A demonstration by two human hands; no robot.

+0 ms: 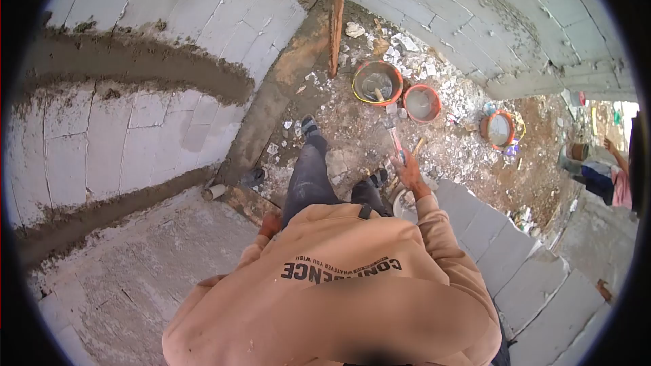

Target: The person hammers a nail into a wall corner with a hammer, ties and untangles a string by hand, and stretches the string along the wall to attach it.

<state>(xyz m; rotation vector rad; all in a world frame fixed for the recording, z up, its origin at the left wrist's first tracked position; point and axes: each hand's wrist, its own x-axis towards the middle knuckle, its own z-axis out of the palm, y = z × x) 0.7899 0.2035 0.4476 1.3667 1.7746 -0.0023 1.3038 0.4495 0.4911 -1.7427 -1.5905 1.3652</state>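
Sweatshirt point(339, 240): one, tan with dark lettering, directly under the camera and behind both grips.
Right grip point(409, 171): one hand, fingers wrapped around one hand tool point(398, 144).
Hand tool: slim, held out ahead of my right grip; pinkish-red handle with a bit of blue beside my fingers, greyish far end, its exact shape hard to make out against the rubble.
Left grip point(271, 223): one hand, low at my other side, partly hidden; I cannot tell whether it is open or closed.
Buckets: three, all orange-red; the biggest bucket point(399, 83) and the middle bucket point(439, 104) side by side ahead of my right grip, the far bucket point(484, 129) well off to its right. Each has greyish contents.
Pale container point(405, 205): one, round, just behind my right grip, partly covered.
Wooden stick point(419, 146): one, just ahead of my right grip.
Wooden post point(336, 13): one, well ahead of both grips.
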